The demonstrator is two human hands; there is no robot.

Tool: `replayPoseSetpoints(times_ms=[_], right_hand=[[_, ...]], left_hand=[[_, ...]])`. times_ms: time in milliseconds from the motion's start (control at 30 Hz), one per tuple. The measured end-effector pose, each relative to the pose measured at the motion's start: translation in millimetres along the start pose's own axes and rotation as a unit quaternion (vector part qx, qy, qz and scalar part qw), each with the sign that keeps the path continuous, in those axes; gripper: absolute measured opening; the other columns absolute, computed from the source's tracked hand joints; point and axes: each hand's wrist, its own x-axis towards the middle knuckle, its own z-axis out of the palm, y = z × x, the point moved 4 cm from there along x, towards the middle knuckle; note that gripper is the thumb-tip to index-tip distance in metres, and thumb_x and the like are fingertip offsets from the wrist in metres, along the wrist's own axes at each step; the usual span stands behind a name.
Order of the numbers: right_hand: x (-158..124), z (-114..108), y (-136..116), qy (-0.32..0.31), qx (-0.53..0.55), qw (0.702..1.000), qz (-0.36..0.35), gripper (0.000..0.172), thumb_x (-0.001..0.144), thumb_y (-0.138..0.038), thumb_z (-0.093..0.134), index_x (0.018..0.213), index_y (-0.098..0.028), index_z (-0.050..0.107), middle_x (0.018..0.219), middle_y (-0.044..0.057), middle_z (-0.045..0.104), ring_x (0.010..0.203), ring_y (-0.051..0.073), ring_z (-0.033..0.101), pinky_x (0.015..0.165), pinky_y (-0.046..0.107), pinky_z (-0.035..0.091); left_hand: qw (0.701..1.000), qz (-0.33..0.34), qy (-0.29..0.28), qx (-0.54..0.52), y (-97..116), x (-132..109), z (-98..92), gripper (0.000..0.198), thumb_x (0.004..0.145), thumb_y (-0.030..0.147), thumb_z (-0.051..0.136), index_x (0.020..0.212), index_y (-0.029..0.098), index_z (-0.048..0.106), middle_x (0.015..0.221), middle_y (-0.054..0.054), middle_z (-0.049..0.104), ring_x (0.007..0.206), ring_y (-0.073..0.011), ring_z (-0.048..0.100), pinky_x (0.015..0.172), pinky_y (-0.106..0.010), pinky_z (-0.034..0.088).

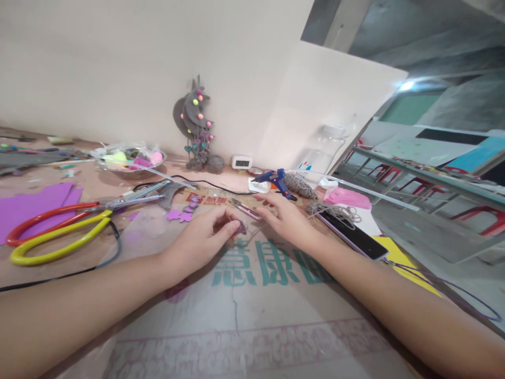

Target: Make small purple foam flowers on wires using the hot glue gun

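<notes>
1. Trinket, small, grey and purple point(242, 227), material too small to tell: pinched between thumb and forefinger of the left hand point(209, 234), above the brown cardboard sheet with green printed characters point(276, 305) on the desk point(229, 179).
2. Pinch best kept light and near the edge, so that the front is left uncovered and no thin part is bent.
3. Right hand point(288, 218) open, fingers stretched out and loosely curved. Slim pinkish tool with a metal tip point(245, 209) lies by its thumb; whether it is touched cannot be told.
4. If the tool is needed, it should be gripped well back from the tip, and the tip brought to the trinket slowly.
5. Blue glue gun point(279, 184) lies just beyond the right fingers; its nozzle is to be treated as hot and reached around.
6. Loose grey yarn point(335, 212), heaped on the black-screened phone point(351, 231), could be snagged by the right forearm; wrist best lifted when drawn back.
</notes>
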Motion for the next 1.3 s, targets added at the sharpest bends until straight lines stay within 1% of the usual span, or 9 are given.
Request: replayPoseSetpoints(times_ms=[100,200,300,433,600,700,767,967,1300], right_hand=[[-1,11,-6,-0.068,-0.01,0.996,-0.064,0.039,0.089,-0.03,0.048,0.127,-0.019,0.05,0.127,0.011,0.053,0.117,0.021,0.048,0.099,0.039,0.037],[-3,16,-12,-0.103,-0.036,0.99,-0.084,0.024,0.088,-0.024,0.049,0.108,-0.018,0.061,0.111,0.011,0.059,0.105,0.02,0.053,0.092,0.036,0.041],[-4,15,-8,-0.092,-0.077,0.992,-0.046,0.018,0.086,-0.012,0.045,0.093,-0.015,0.062,0.092,0.009,0.06,0.09,0.019,0.055,0.082,0.034,0.043],[-2,11,4,-0.043,-0.066,0.997,-0.013,0.03,0.082,-0.005,0.037,0.104,-0.014,0.055,0.096,0.011,0.059,0.089,0.019,0.053,0.081,0.033,0.041],[6,-5,12,0.043,0.097,0.993,0.054,0.03,0.074,-0.005,0.034,0.093,-0.017,0.055,0.075,0.002,0.048,0.071,0.016,0.047,0.068,0.028,0.04],[4,-10,10,0.026,0.259,0.956,0.133,0.032,0.07,-0.006,0.032,0.09,-0.017,0.055,0.066,-0.002,0.04,0.058,0.012,0.04,0.057,0.025,0.037],[-1,-12,2,0.002,0.284,0.948,0.141,0.034,0.073,-0.008,0.033,0.095,-0.017,0.057,0.068,-0.001,0.042,0.06,0.013,0.042,0.059,0.026,0.038],[-19,-17,-33,-0.026,0.076,0.996,-0.039,0.036,0.091,-0.024,0.038,0.125,-0.02,0.05,0.103,0.009,0.053,0.093,0.02,0.051,0.085,0.035,0.04],[-23,-3,-36,-0.084,-0.003,0.989,-0.126,0.034,0.095,-0.026,0.034,0.125,-0.016,0.047,0.094,0.009,0.057,0.085,0.019,0.053,0.075,0.034,0.046]], left_hand=[[1.0,0.003,-0.008,0.023,1,-1,0.2,0.015,0.088,0.029,0.043,0.087,0.019,0.054,0.068,0.001,0.059,0.065,-0.0137,0.058,0.063,-0.026,0.045],[0.999,0.008,-0.009,0.031,3,-1,0.7,0.017,0.088,0.03,0.042,0.086,0.019,0.055,0.069,0.001,0.06,0.065,-0.0136,0.058,0.063,-0.026,0.046],[1.0,0.003,-0.008,0.03,2,-1,1.3,0.017,0.088,0.03,0.042,0.087,0.019,0.055,0.07,0.0,0.061,0.066,-0.0142,0.059,0.063,-0.026,0.046],[1.0,-0.002,-0.005,0.02,1,-1,1.2,0.016,0.088,0.03,0.043,0.086,0.018,0.055,0.071,0.0,0.062,0.067,-0.0144,0.06,0.064,-0.026,0.046],[1.0,-0.012,0.0,0.011,0,-1,0.1,0.015,0.088,0.03,0.044,0.085,0.018,0.054,0.071,-0.001,0.062,0.067,-0.0145,0.06,0.064,-0.027,0.046],[1.0,-0.013,0.006,0.013,2,-1,-1.2,0.014,0.088,0.028,0.044,0.086,0.018,0.054,0.072,0.0,0.061,0.068,-0.0139,0.059,0.065,-0.026,0.046],[1.0,-0.01,0.012,0.019,2,-1,-2.3,0.013,0.087,0.026,0.045,0.085,0.018,0.054,0.073,0.0,0.061,0.069,-0.0134,0.058,0.065,-0.026,0.045],[1.0,0.003,0.021,0.021,3,1,-3.9,0.013,0.088,0.026,0.045,0.084,0.018,0.054,0.073,0.001,0.06,0.07,-0.0133,0.058,0.064,-0.024,0.044],[1.0,0.02,0.011,0.015,1,0,-2.8,0.013,0.089,0.025,0.044,0.084,0.018,0.055,0.074,0.002,0.058,0.07,-0.0121,0.056,0.066,-0.023,0.043]])
